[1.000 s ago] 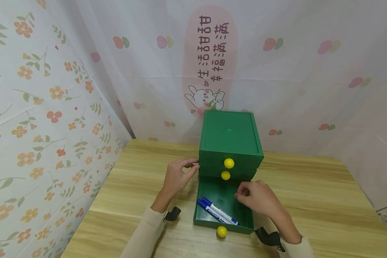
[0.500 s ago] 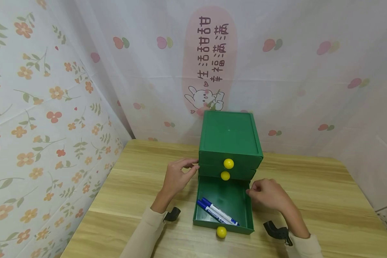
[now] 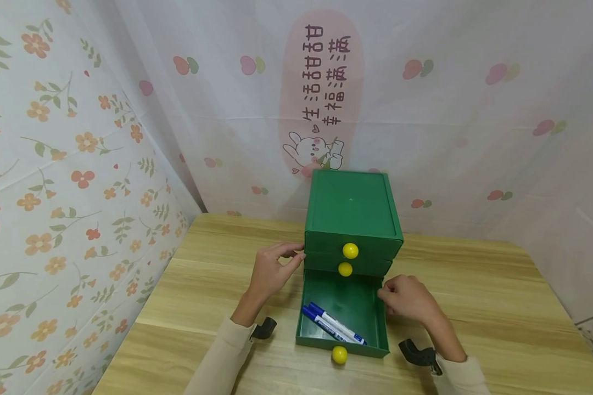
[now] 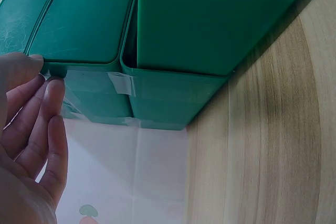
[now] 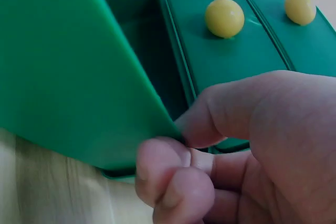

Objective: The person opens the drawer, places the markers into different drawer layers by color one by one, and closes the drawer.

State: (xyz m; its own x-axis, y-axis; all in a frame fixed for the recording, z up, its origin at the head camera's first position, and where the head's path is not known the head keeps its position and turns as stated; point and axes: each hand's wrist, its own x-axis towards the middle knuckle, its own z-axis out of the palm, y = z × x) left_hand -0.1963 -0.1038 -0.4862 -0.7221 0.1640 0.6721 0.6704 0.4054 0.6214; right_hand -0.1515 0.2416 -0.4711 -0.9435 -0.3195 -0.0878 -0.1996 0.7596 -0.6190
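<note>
A green plastic drawer cabinet (image 3: 352, 204) stands on the table with its lowest drawer (image 3: 346, 299) pulled out. Two whiteboard markers (image 3: 337, 325) with blue caps lie slantwise inside that drawer. My left hand (image 3: 272, 271) holds the cabinet's left front edge, thumb at the front and fingers by the side in the left wrist view. At the drawer's right side, my right hand (image 3: 409, 298) pinches the top of the wall (image 5: 89, 77) between thumb and curled fingers. Yellow ball knobs (image 3: 350, 250) sit on the drawer fronts; the two upper drawers are pushed in.
The wooden table (image 3: 479, 296) spreads to both sides of the cabinet. A printed white curtain (image 3: 440, 137) hangs close behind it, and a floral cloth (image 3: 69, 219) covers the left side. Black wrist mounts (image 3: 417, 354) stick out from the sleeves.
My right hand has moved right from above the open drawer to its right wall, which it now pinches. The left hand, drawer and markers have stayed put.
</note>
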